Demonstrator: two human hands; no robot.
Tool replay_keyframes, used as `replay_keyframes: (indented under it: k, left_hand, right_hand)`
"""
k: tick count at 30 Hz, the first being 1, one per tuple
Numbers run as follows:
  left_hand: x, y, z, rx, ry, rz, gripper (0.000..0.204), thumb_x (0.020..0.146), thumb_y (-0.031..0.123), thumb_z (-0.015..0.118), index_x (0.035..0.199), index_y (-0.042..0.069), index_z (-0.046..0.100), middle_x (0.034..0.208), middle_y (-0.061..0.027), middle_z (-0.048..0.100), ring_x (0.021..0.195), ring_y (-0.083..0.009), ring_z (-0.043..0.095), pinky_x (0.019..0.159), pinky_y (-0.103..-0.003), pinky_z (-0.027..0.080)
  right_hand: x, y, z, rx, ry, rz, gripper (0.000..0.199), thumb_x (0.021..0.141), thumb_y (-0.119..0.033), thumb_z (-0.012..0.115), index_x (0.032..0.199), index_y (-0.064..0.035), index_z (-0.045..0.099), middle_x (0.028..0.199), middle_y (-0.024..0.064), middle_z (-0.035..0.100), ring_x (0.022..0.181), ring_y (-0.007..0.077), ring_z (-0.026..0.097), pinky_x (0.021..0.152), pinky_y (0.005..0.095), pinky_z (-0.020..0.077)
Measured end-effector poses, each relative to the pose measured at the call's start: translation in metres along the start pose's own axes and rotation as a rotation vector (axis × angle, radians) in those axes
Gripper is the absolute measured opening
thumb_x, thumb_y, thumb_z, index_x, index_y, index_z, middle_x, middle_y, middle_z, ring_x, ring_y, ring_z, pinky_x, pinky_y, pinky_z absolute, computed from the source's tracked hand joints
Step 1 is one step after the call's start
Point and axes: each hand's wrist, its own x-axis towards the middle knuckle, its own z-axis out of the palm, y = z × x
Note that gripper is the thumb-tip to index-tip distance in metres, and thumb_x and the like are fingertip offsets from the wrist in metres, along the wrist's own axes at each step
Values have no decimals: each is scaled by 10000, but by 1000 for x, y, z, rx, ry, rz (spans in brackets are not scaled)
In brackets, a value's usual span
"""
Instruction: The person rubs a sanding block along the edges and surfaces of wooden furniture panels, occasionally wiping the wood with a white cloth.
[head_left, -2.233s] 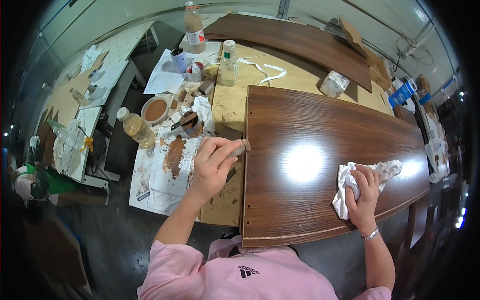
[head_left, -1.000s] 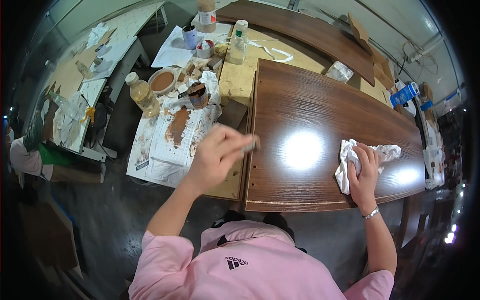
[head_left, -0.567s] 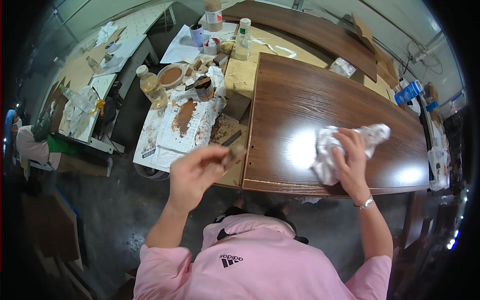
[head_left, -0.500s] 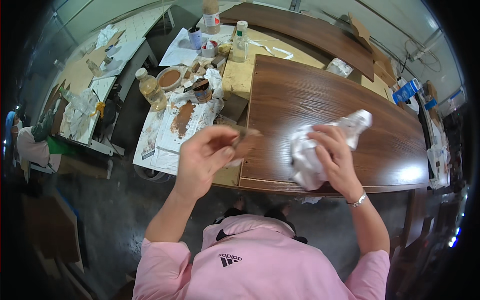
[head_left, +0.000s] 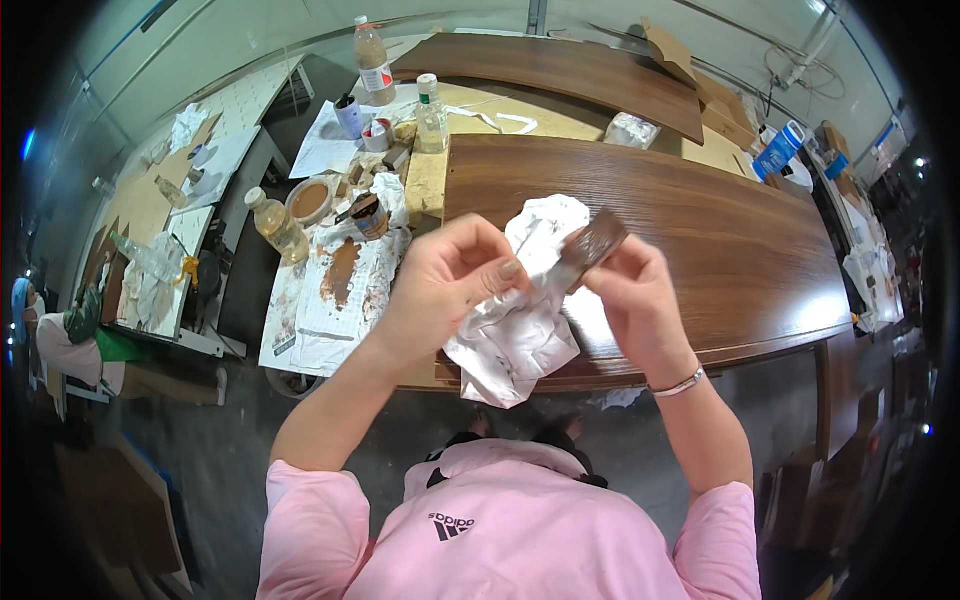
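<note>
My left hand [head_left: 450, 285] pinches a crumpled white cloth [head_left: 520, 340] that hangs in front of me over the near edge of the brown wood-grain panel [head_left: 690, 230]. Between the thumb and fingers of my right hand [head_left: 638, 300] is a small dark brown flat piece [head_left: 597, 238], possibly sandpaper or a thin scraper; its kind is unclear. It sits close beside the cloth, and I cannot tell whether the two touch. Both hands are above the left part of the panel.
Left of the panel, a stained paper-covered board [head_left: 290, 325] carries a tub of brown paste [head_left: 310, 200], an open can [head_left: 369, 215] and a bottle of yellowish liquid [head_left: 278, 228]. Behind lie a clear bottle [head_left: 431, 120] and another brown panel [head_left: 560, 75]. Someone [head_left: 75, 350] is at the far left.
The cloth has passed from my right hand to my left, and the brown flat piece from my left hand to my right. Both hands have come closer together.
</note>
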Motion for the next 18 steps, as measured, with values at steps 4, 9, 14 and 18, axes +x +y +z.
replay_keyframes:
  k: [4,9,14,18]
  left_hand:
    - [17,9,3,1073,-186,420,695,794,343,805,1376,64,546,1384,-206,542,1264,-364,533,1071,-472,408]
    - [-13,-24,9,1297,-484,449,707,741,478,781,1329,133,593,1383,-141,540,1215,-368,528,1054,-504,379]
    - [41,-57,-72,1336,-407,740,291,804,233,749,1094,221,721,1201,-14,641,1166,-258,572,1019,-427,416]
    - [134,-69,-137,1002,-17,312,352,901,170,680,1220,26,643,1218,-135,663,1195,-323,567,1053,-409,421]
  right_hand:
    - [2,9,-27,-82,341,-81,196,922,-123,630,1085,-14,629,964,28,652,858,98,580,755,274,486]
    - [-6,37,-52,-106,475,-116,65,890,-70,643,922,-21,615,844,30,620,714,82,559,679,250,472]
    - [-7,39,-45,-265,446,-111,96,851,-60,675,912,-21,613,820,21,629,705,79,556,671,233,463]
    - [-7,38,-35,-273,402,-101,107,847,-56,688,907,-18,608,820,12,619,704,76,563,656,236,478]
